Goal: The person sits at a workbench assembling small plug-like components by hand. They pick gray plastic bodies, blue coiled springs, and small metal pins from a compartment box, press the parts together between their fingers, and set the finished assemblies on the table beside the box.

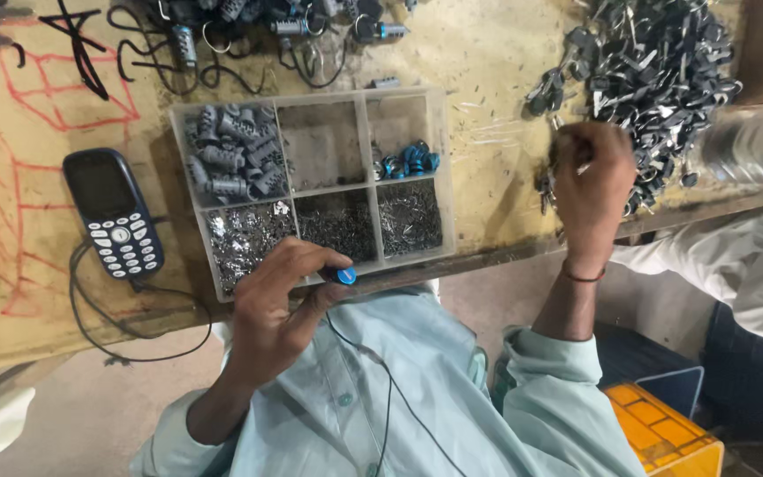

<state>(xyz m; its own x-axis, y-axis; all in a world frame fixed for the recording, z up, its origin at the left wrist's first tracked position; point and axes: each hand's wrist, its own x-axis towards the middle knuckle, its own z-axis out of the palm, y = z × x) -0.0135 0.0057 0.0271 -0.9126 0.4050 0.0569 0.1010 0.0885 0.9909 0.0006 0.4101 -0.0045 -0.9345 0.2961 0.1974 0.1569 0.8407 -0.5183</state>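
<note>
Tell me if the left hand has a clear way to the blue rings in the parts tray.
Probably yes. The left hand sits at the parts tray's near edge, pinching a small blue part. The blue rings lie uncovered in an open compartment, nothing between.

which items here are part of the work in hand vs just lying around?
In use: left hand pinching blue cylinder part; right hand at key pile; compartment tray.

Lying about: keypad phone, black cable, orange crate.

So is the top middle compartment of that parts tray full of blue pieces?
No, the top middle compartment looks bare; the blue pieces lie in the top right compartment of the tray.
</note>
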